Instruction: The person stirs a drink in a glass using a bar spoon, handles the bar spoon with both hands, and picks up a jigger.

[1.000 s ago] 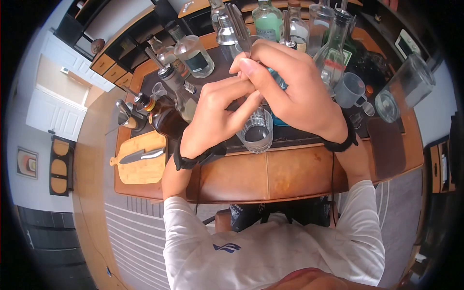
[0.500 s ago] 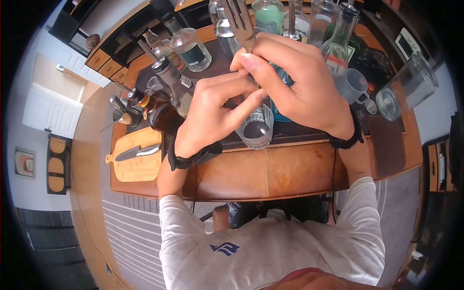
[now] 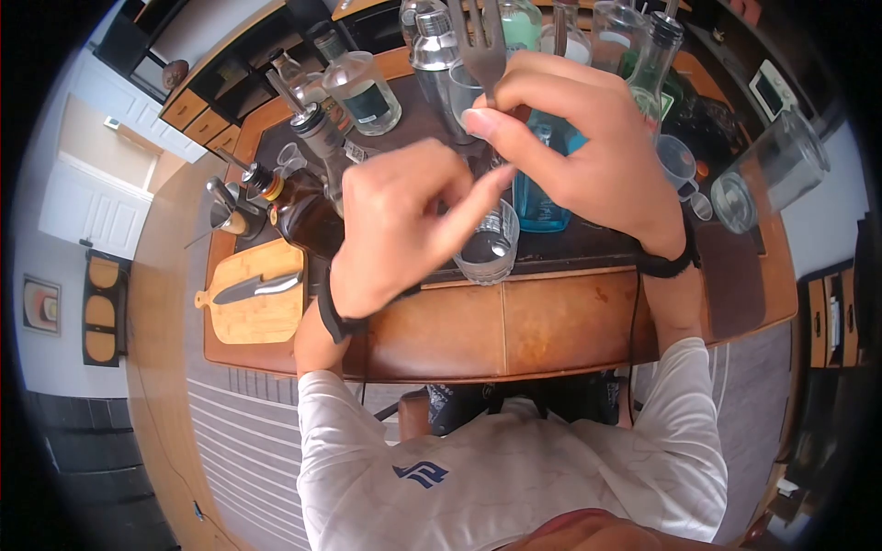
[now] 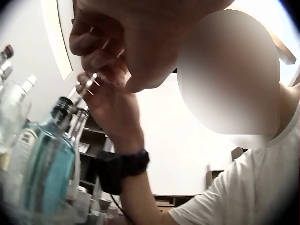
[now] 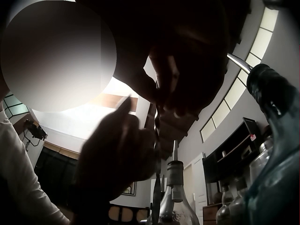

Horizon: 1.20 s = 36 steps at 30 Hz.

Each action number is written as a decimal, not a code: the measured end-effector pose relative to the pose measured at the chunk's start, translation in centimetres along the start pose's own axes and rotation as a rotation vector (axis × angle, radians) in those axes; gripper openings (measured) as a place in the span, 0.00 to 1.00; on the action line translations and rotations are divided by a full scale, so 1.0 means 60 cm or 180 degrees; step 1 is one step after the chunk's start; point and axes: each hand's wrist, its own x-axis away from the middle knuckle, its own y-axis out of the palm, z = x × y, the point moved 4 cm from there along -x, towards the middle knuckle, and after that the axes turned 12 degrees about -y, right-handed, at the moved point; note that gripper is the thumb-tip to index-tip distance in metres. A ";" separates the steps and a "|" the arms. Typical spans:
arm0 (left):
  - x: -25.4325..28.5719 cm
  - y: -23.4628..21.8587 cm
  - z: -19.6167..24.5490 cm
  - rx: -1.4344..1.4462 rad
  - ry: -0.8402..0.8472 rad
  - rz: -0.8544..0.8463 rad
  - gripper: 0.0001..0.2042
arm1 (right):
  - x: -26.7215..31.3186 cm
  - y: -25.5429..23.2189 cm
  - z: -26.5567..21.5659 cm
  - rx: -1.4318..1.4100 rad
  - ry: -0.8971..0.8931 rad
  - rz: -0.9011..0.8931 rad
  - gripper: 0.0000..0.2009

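Observation:
My right hand (image 3: 588, 138) pinches a bar spoon (image 3: 483, 57) just below its forked top end, with the prongs pointing up. Its twisted stem (image 5: 157, 136) runs down below the fingers in the right wrist view. Under the hands, a clear cut-glass tumbler (image 3: 485, 264) stands near the table's front edge, and the stem leads down toward it. My left hand (image 3: 390, 225) is blurred, to the left of the stem, fingers loosely bent and thumb stretched out toward it. A blue bottle (image 3: 544, 197) stands right behind the tumbler, below my right hand.
At left lie a cutting board (image 3: 253, 317) and a knife (image 3: 257, 287). Beside them stands a brown bottle (image 3: 308, 216) with a pourer. A metal shaker (image 3: 434, 41) and several bottles line the back. A plastic measuring jug (image 3: 675, 161) and large glass jar (image 3: 776, 170) stand at right.
My left hand has come off the stem and shifted slightly left. The fork end has turned from edge-on to face-on, while my right hand keeps its pinch.

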 end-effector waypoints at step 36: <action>0.199 0.232 0.045 0.0453 0.0948 -0.3879 0.21 | 0.020 0.024 0.003 -0.0983 0.0723 -0.1131 0.10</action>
